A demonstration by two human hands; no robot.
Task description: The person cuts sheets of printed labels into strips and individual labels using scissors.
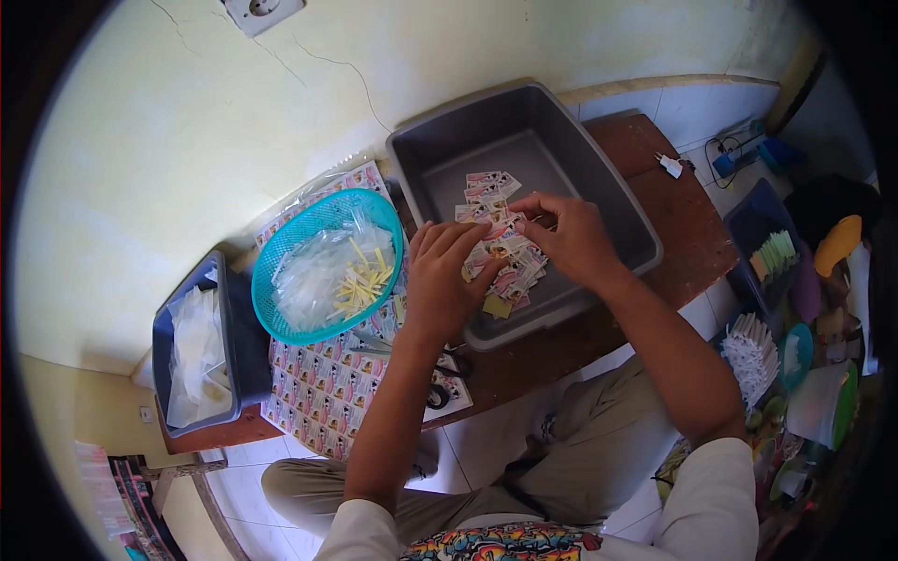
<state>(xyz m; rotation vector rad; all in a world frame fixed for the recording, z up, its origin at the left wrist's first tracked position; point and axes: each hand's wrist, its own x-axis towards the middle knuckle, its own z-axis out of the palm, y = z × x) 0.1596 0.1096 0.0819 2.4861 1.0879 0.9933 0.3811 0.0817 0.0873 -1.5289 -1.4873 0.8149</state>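
A brown counter (655, 154) runs along the wall, carrying a large grey tub (599, 173). To the tub's left lies a printed sheet (323, 402), with a teal basket (265, 304) of clear plastic (313, 271) and yellow strips (367, 288) resting on it. Both hands work over the tub: the left hand (447, 271) has its thumb spread from curved fingers above the cut slips, while the right hand (564, 234) brings thumb and forefinger close at one slip. Whether either has a firm grip I cannot tell; the fingers hide the contact. Scissors (372, 346) lie on the sheet beneath the left forearm, so that arm is best kept raised when it shifts. The cut slips (486, 187) lie loosely overlapped inside the tub, some under the hands. They look thin and light: a gentle pinch at the edge should part one from its neighbours without creasing, and low hands let a dropped one land among the rest. A small yellow piece (497, 306) lies by the slips' near end.
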